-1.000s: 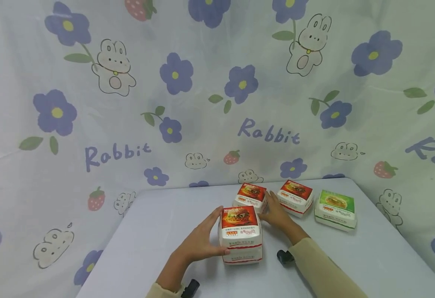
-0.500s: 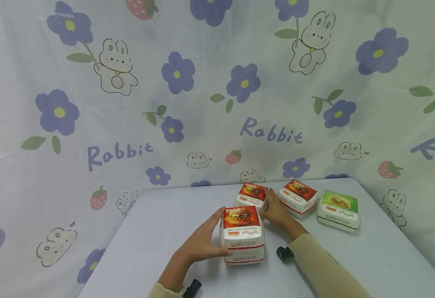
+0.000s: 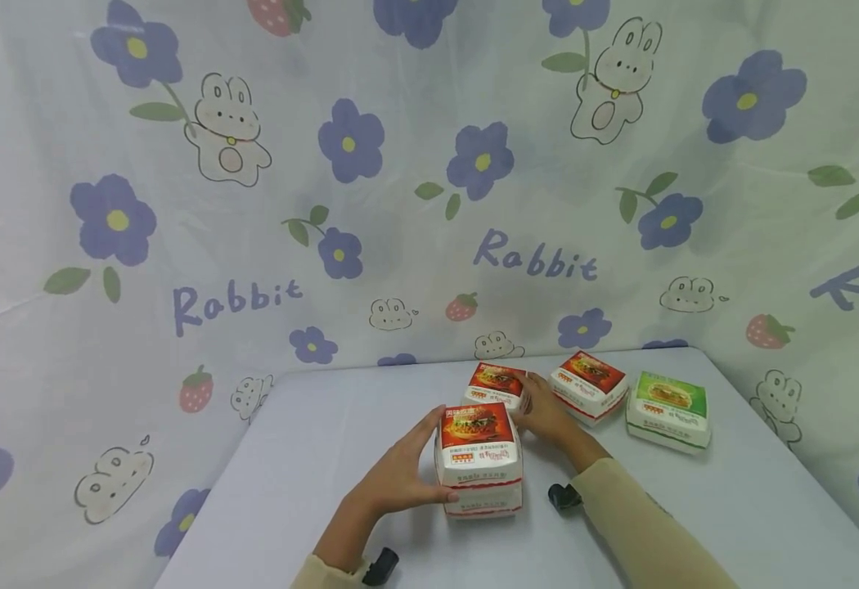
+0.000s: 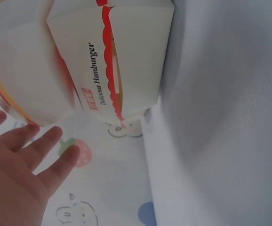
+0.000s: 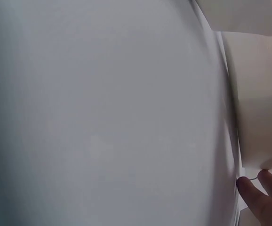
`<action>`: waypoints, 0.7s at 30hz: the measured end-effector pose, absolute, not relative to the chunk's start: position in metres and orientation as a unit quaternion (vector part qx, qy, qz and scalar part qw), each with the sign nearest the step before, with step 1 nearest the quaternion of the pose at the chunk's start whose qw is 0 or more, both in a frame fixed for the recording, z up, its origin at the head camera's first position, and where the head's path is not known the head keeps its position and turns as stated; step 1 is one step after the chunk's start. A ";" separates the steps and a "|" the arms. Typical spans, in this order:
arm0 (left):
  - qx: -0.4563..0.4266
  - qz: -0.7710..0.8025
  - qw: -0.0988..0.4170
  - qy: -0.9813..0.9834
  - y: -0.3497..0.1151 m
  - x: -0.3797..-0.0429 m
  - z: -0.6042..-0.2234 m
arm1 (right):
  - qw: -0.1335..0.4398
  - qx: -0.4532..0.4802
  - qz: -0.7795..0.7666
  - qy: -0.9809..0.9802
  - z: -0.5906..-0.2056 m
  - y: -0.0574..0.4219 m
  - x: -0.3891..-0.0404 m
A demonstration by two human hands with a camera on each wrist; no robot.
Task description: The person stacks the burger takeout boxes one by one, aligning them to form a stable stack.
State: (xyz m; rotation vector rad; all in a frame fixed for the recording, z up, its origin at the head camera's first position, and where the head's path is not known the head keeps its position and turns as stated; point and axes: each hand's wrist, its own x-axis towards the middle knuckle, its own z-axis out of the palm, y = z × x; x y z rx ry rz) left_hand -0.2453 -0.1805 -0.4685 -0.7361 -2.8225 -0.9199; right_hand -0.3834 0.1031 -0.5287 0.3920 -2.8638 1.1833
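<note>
Two white hamburger boxes (image 3: 478,458) stand stacked near the middle of the table, the upper one with a red burger picture. My left hand (image 3: 393,474) holds the stack from its left, thumb on the front face and index finger at the far left corner. In the left wrist view its other fingers spread beside the upper box, above the lower hamburger box (image 4: 86,66). Behind the stack, my right hand (image 3: 547,417) grips another red-topped hamburger box (image 3: 494,381) at its right side. In the right wrist view its fingers (image 5: 256,195) reach that box's lower edge.
A red-topped hamburger box (image 3: 589,384) stands just right of my right hand. Farther right is a green-topped box (image 3: 669,409). A patterned cloth (image 3: 400,204) rises behind the white table (image 3: 312,442).
My right fingers have settled farther over the corner of the rear box, which has turned slightly. My left hand and the stack have stayed almost still.
</note>
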 end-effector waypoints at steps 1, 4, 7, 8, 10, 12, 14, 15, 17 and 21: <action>-0.241 -0.300 0.042 -0.922 -0.180 -0.246 -0.468 | 0.009 0.125 0.381 -0.916 -0.529 0.104 -0.383; -0.234 -0.302 0.039 -0.923 -0.180 -0.246 -0.468 | 0.006 0.118 0.390 -0.913 -0.528 0.107 -0.382; -0.226 -0.306 0.034 -0.924 -0.179 -0.247 -0.470 | -0.005 0.108 0.396 -0.912 -0.525 0.109 -0.378; -0.224 -0.307 0.033 -0.924 -0.180 -0.247 -0.470 | -0.005 0.107 0.398 -0.911 -0.524 0.110 -0.377; -0.220 -0.309 0.031 -0.925 -0.180 -0.246 -0.470 | -0.006 0.104 0.407 -0.907 -0.520 0.109 -0.374; -0.218 -0.310 0.031 -0.925 -0.181 -0.246 -0.470 | -0.001 0.103 0.414 -0.904 -0.514 0.108 -0.372; -0.218 -0.311 0.034 -0.924 -0.181 -0.246 -0.468 | 0.007 0.102 0.418 -0.903 -0.509 0.107 -0.371; -0.218 -0.311 0.035 -0.924 -0.181 -0.246 -0.468 | 0.010 0.100 0.418 -0.903 -0.506 0.107 -0.371; -0.220 -0.310 0.037 -0.924 -0.180 -0.246 -0.468 | 0.020 0.100 0.418 -0.903 -0.501 0.107 -0.371; -0.221 -0.308 0.032 -0.925 -0.179 -0.245 -0.468 | 0.025 0.095 0.422 -0.901 -0.493 0.110 -0.368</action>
